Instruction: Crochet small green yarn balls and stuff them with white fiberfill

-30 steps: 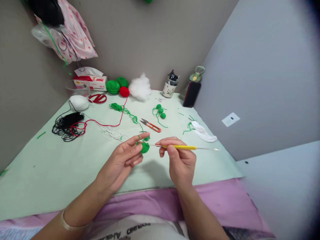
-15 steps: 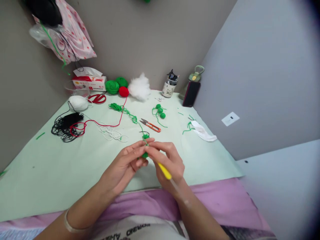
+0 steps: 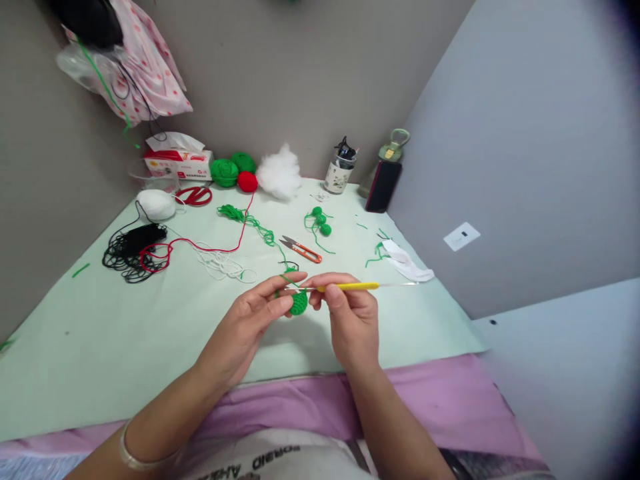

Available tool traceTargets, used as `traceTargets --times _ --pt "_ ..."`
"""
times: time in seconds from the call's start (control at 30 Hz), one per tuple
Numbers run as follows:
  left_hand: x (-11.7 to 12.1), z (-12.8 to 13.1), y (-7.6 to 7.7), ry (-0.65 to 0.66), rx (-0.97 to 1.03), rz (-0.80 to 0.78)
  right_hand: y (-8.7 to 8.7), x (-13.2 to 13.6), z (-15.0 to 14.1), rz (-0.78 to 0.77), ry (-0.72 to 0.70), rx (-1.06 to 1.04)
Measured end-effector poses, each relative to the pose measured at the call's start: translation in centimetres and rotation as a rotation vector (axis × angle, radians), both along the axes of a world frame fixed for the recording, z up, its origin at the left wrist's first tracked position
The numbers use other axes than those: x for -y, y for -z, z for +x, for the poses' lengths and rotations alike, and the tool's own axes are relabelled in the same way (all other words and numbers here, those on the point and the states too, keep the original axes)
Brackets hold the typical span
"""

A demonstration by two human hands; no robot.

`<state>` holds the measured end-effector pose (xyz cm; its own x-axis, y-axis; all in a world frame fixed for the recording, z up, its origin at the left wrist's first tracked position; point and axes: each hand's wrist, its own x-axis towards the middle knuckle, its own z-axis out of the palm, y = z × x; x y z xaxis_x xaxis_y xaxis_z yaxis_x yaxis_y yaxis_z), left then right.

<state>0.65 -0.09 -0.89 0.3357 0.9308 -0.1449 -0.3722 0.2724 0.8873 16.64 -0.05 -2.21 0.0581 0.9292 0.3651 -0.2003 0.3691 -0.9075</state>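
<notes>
Between thumb and fingers, my left hand [image 3: 260, 313] pinches a small round green crochet piece [image 3: 299, 303] by its left side. Green yarn [image 3: 265, 235] runs from a loose bundle on the table down to my left fingers. My right hand [image 3: 353, 317] grips a crochet hook [image 3: 355, 287] by its yellow handle. The hook lies nearly level, its metal tip at the top edge of the green piece; whether it passes through a stitch is too small to tell. Just beyond my hands lie orange-handled thread snips [image 3: 303, 250].
Several small green balls [image 3: 321, 220] lie behind the snips. Black yarn [image 3: 135, 253], white yarn [image 3: 157, 205] and red scissors [image 3: 195, 196] are on the left. White stuffing [image 3: 280, 173], a jar [image 3: 340, 175] and a phone [image 3: 384, 187] stand along the back. White fabric [image 3: 406, 262] lies right.
My right hand has turned, swinging the hook from pointing down toward me to nearly level. The green piece, mostly covered before, now shows its round face between my hands.
</notes>
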Motion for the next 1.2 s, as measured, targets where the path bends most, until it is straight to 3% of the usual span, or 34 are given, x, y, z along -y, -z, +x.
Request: traceTargets --times 0.17,0.33,0.43,0.53,0.6,0.67,0.73,0.8,0.93,1.03,1.2 --pt "-0.1 -0.3 -0.1 -0.061 -0.041 0.009 -0.1 -0.2 0.4 -0.067 -0.077 -0.119" --pt "-0.1 -0.6 0.1 -0.102 -0.103 0.065 -0.8 0.4 0.4 0.005 -0.02 0.011" --pt "0.0 -0.5 0.4 -0.153 -0.183 0.158 -0.9 1.0 0.4 0.153 0.086 0.27" --pt "0.2 -0.1 0.5 -0.227 -0.231 0.224 -0.3 1.2 0.3 0.426 0.161 0.568" --pt "0.3 0.2 0.4 -0.215 -0.131 0.155 0.4 1.2 0.1 0.575 0.247 0.724" --pt "0.2 0.2 0.3 -0.126 0.031 -0.001 0.8 1.0 0.0 0.629 0.308 0.772" --pt "-0.1 0.0 0.2 -0.038 0.152 -0.15 0.6 1.0 0.0 0.561 0.283 0.654" --pt "-0.4 -0.4 0.0 -0.02 0.184 -0.211 0.1 1.0 0.2 0.387 0.247 0.41" --pt "-0.5 -0.7 -0.4 -0.057 0.103 -0.123 -0.8 0.6 0.5 0.103 0.116 0.021" --pt "-0.3 -0.6 -0.6 -0.056 0.035 -0.064 -0.5 0.3 0.5 -0.01 0.053 -0.06" --pt "0.0 -0.2 -0.2 -0.117 -0.036 0.007 0.2 0.1 0.2 -0.028 0.022 -0.073"
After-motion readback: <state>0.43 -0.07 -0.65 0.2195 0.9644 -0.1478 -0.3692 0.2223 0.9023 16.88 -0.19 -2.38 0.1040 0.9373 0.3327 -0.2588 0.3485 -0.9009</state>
